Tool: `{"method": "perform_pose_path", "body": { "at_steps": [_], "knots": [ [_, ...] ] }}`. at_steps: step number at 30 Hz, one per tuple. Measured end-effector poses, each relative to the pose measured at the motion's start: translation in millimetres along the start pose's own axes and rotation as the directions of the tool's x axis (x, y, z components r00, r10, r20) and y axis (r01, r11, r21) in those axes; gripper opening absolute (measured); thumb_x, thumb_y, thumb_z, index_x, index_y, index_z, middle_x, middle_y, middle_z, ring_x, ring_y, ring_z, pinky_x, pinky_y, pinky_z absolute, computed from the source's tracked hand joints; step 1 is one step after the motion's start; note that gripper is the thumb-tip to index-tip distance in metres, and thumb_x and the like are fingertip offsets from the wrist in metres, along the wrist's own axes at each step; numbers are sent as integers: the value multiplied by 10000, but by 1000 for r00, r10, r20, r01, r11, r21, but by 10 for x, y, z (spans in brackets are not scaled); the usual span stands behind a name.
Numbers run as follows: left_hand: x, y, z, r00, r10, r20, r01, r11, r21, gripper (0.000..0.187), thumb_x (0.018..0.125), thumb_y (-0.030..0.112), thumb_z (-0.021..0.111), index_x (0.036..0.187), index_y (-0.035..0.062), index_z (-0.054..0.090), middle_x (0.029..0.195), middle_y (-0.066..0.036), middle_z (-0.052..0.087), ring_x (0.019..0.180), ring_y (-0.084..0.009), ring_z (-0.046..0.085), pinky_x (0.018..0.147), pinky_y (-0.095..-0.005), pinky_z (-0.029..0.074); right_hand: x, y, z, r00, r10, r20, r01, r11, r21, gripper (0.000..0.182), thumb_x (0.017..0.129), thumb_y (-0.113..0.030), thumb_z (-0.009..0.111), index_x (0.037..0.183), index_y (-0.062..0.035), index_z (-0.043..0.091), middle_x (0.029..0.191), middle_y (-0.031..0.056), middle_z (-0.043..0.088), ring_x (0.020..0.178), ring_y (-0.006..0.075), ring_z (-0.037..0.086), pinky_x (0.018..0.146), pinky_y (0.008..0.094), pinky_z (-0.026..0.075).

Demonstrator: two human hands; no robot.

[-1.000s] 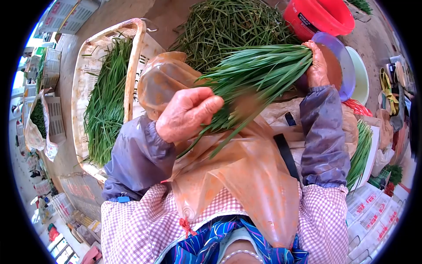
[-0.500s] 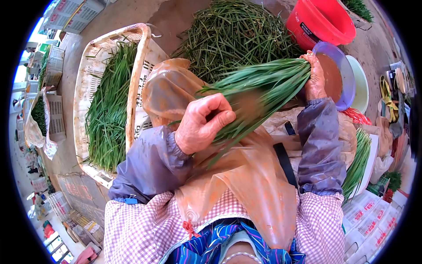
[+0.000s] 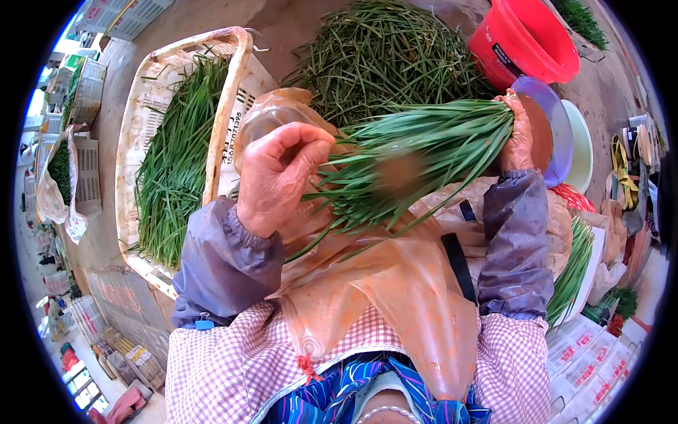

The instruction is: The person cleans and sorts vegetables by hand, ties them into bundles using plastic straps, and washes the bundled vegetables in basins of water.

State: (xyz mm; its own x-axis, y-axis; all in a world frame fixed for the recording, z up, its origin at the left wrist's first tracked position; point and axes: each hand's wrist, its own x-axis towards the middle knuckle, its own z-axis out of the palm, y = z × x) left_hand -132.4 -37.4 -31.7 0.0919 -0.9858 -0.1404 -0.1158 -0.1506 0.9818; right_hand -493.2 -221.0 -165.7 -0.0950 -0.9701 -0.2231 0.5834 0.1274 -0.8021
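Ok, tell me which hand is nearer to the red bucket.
Right. The right hand grips the bundle of green leaves just below the red bucket in view; the left hand is farther away, beside the bundle's loose tips.

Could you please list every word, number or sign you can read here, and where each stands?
"15687071395", as best it reads: side of the white crate; characters beside it unclear.
Black label on the red bucket: too small.
Red-printed boxes, lower right: too small.
Printed boxes, upper left: too blurred.
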Motion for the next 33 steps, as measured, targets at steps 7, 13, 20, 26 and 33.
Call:
{"method": "perform_pose_path", "body": {
  "at_steps": [7, 13, 20, 26, 33],
  "knots": [
    [158, -48, -4, 901, 412, 134, -426, 788, 445, 91, 785, 65, 693, 852, 14, 659, 861, -100, 624, 811, -239, 610, 720, -337, 492, -119, -58, 114, 1000, 19, 25, -20, 1000, 22, 397, 838, -72, 614, 1202, -18, 464, 893, 94, 612, 840, 196, 617, 797, 318, 524],
    [151, 28, 223, 929, 254, 270, -352, 834, 425, 105, 767, 29, 693, 862, 10, 653, 891, -104, 621, 839, -206, 618, 720, -311, 496, -156, -80, 164, 998, 32, 53, -34, 999, 24, 375, 843, -78, 608, 1191, -34, 476, 907, 100, 613, 850, 206, 619, 799, 329, 526],
    [119, -12, 249, 947, 80, 311, -214, 879, 426, 89, 785, 35, 671, 870, 6, 666, 770, -112, 648, 711, -211, 641, 652, -306, 509, -260, -162, 300, 999, 24, 31, -25, 999, 47, 364, 858, -91, 593, 1197, -40, 469, 909, 104, 610, 851, 233, 624, 798, 343, 530],
    [99, -130, 261, 957, 193, 219, -259, 907, 331, 81, 818, 5, 662, 899, -4, 661, 786, -53, 648, 703, -128, 598, 657, -273, 495, -197, -130, 231, 998, 4, 60, -5, 1000, 14, 355, 862, -95, 589, 1191, -33, 470, 910, 105, 609, 839, 233, 627, 798, 343, 531],
    [196, -64, 164, 972, 223, -75, -198, 949, 247, 185, 799, -31, 641, 979, 13, 647, 788, -12, 594, 690, -78, 552, 616, -220, 456, 100, 26, -205, 995, 79, -65, -75, 995, 67, 255, 844, -64, 633, 1078, -37, 536, 855, 71, 622, 815, 194, 617, 774, 330, 526]
  ]
}}
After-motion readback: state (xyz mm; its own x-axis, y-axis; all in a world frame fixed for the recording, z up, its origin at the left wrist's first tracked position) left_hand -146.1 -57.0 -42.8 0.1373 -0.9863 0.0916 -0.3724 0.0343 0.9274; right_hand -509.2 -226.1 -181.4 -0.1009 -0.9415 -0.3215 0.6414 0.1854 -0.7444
